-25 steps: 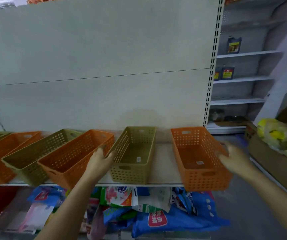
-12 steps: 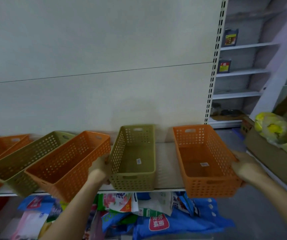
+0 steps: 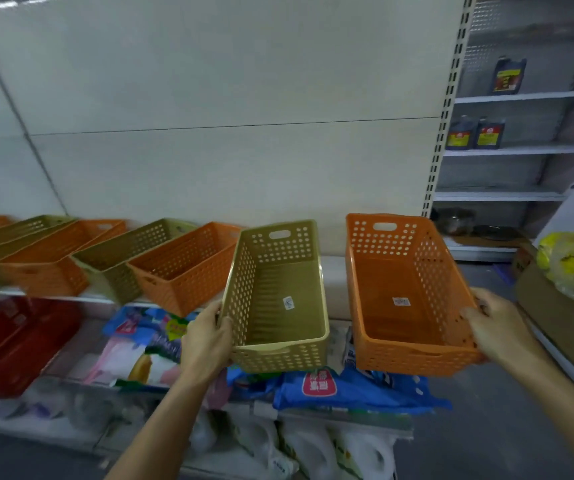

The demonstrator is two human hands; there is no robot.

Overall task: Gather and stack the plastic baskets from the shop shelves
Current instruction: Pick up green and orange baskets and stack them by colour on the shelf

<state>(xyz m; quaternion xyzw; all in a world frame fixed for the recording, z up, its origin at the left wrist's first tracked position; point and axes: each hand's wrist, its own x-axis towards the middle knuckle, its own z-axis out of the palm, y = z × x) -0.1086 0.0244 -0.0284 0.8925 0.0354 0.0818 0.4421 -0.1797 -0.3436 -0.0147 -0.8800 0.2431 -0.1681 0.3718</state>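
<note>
Green basket (image 3: 280, 299) is clamped at its left wall by left hand (image 3: 205, 341). Orange basket (image 3: 406, 299) is clamped at its right wall by right hand (image 3: 496, 327)

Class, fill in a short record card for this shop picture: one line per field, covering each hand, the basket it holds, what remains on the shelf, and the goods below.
left hand: grip on the left wall of the green basket
right hand: grip on the right wall of the orange basket
held baskets: both empty, a small label on each floor, side by side, not stacked yet
shelf: more orange and green baskets in a row to the left
below: packaged goods in bags
</note>
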